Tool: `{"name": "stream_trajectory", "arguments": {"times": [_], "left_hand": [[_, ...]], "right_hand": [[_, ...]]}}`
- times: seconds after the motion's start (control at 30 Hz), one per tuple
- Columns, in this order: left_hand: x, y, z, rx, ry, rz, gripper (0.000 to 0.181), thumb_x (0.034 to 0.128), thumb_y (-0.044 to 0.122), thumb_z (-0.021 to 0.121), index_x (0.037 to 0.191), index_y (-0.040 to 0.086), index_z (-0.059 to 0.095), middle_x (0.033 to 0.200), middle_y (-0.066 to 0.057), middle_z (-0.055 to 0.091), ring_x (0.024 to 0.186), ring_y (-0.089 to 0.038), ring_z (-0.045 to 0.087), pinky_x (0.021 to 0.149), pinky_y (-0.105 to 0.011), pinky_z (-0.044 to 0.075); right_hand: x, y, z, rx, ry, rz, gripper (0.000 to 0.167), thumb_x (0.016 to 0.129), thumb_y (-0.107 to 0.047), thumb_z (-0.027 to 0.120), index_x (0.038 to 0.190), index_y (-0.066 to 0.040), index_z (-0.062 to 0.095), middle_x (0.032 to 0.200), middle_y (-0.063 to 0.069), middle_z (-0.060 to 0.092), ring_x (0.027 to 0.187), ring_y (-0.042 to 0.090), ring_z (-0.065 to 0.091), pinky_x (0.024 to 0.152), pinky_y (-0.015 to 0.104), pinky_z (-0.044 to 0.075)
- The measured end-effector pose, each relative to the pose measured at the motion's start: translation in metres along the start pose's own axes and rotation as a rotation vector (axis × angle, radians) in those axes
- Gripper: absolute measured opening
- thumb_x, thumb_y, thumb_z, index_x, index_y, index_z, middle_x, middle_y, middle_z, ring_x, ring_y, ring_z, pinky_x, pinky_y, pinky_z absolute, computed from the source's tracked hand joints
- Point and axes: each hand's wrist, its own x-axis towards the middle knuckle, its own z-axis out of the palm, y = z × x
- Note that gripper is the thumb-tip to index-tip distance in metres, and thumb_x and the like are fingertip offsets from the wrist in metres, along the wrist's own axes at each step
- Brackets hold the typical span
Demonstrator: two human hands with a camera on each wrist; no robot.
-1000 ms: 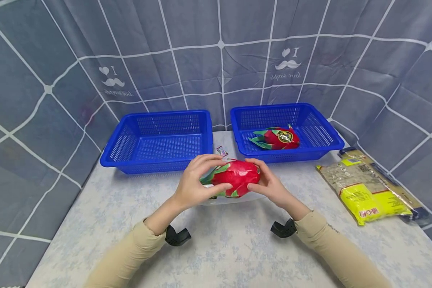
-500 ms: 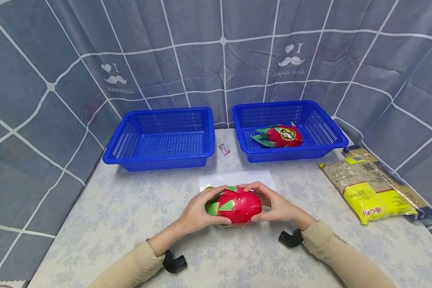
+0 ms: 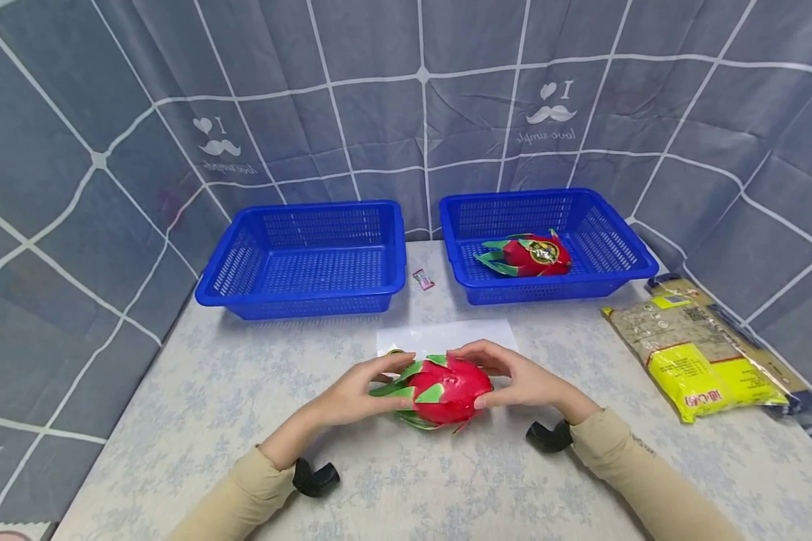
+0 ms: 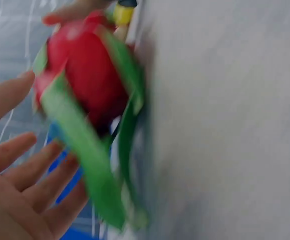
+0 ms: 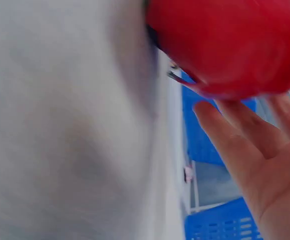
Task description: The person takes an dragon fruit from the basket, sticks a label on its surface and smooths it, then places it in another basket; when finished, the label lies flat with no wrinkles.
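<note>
A red dragon fruit (image 3: 449,391) with green leaf tips lies on its side near the middle of the table, leaves toward the left. My left hand (image 3: 352,391) is beside the leafy end, its fingers spread; in the left wrist view a gap shows between those fingers (image 4: 47,167) and the fruit. At the other end, my right hand (image 3: 524,379) holds the fruit, thumb in front and fingers over the far side. The right wrist view shows its fairly straight fingers (image 5: 244,130) partly behind the red skin. Another dragon fruit (image 3: 528,255) with a round label lies in the right blue basket (image 3: 555,288).
To the back left stands a second blue basket (image 3: 304,304). A small wrapped candy (image 3: 422,279) lies between the baskets. Behind the held fruit is a white sheet (image 3: 453,333). Yellow-and-clear food bags (image 3: 697,361) lie at the right, and grey curtains (image 3: 379,120) surround the table.
Both hands brought the dragon fruit from above the white sheet toward me and down onto the table. My left hand then loosened and drew back leftward; the right hand stays at the fruit.
</note>
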Motion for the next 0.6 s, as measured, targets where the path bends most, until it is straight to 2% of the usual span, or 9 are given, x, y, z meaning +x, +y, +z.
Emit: {"name": "stream_trajectory", "arguments": {"times": [0.1, 0.17, 0.23, 0.33, 0.4, 0.6], "left_hand": [[0.004, -0.007, -0.015, -0.098, 0.035, -0.016, 0.05, 0.0893, 0.015, 0.065, 0.133, -0.003, 0.048, 0.126, -0.015, 0.057, 0.113, -0.028, 0.055, 0.094, -0.043, 0.044], [0.006, -0.014, -0.024, -0.127, 0.086, -0.042, 0.044, 0.0899, 0.012, 0.063, 0.129, -0.005, 0.05, 0.121, -0.017, 0.059, 0.109, -0.029, 0.057, 0.093, -0.043, 0.045], [0.009, -0.019, -0.029, -0.142, 0.146, -0.062, 0.041, 0.0898, 0.01, 0.063, 0.125, -0.007, 0.053, 0.118, -0.019, 0.06, 0.105, -0.029, 0.058, 0.091, -0.04, 0.046], [0.011, -0.027, -0.031, -0.169, 0.217, -0.104, 0.039, 0.0889, 0.008, 0.064, 0.122, -0.008, 0.054, 0.116, -0.019, 0.061, 0.102, -0.029, 0.059, 0.089, -0.035, 0.047], [0.012, -0.027, -0.031, -0.186, 0.247, -0.12, 0.037, 0.0881, 0.005, 0.064, 0.121, -0.01, 0.054, 0.115, -0.022, 0.061, 0.101, -0.032, 0.058, 0.089, -0.035, 0.047], [0.009, -0.021, -0.03, -0.222, 0.255, -0.152, 0.037, 0.085, -0.006, 0.062, 0.118, -0.018, 0.051, 0.113, -0.034, 0.057, 0.101, -0.044, 0.056, 0.087, -0.033, 0.048]], "right_hand": [[0.011, -0.001, -0.011, 0.06, 0.004, 0.01, 0.042, 0.089, -0.008, 0.063, 0.129, -0.002, 0.048, 0.13, 0.02, 0.051, 0.12, 0.034, 0.049, 0.096, 0.034, 0.043], [0.023, -0.002, -0.019, 0.088, 0.019, 0.022, 0.035, 0.092, -0.007, 0.059, 0.124, 0.003, 0.05, 0.125, 0.029, 0.051, 0.116, 0.037, 0.052, 0.093, 0.033, 0.046], [0.037, -0.004, -0.026, 0.09, 0.04, 0.034, 0.031, 0.092, -0.006, 0.058, 0.12, 0.006, 0.052, 0.12, 0.033, 0.052, 0.11, 0.035, 0.057, 0.09, 0.033, 0.048], [0.059, -0.005, -0.032, 0.051, 0.054, 0.071, 0.028, 0.091, -0.006, 0.061, 0.116, 0.007, 0.056, 0.114, 0.03, 0.057, 0.103, 0.026, 0.062, 0.088, 0.033, 0.049], [0.074, -0.004, -0.032, 0.03, 0.035, 0.088, 0.029, 0.09, -0.006, 0.061, 0.114, 0.009, 0.057, 0.111, 0.028, 0.059, 0.098, 0.022, 0.063, 0.087, 0.033, 0.049], [0.106, 0.008, -0.023, -0.025, -0.081, 0.123, 0.03, 0.088, -0.008, 0.063, 0.113, 0.009, 0.059, 0.106, 0.021, 0.064, 0.092, 0.019, 0.063, 0.084, 0.033, 0.049]]}}
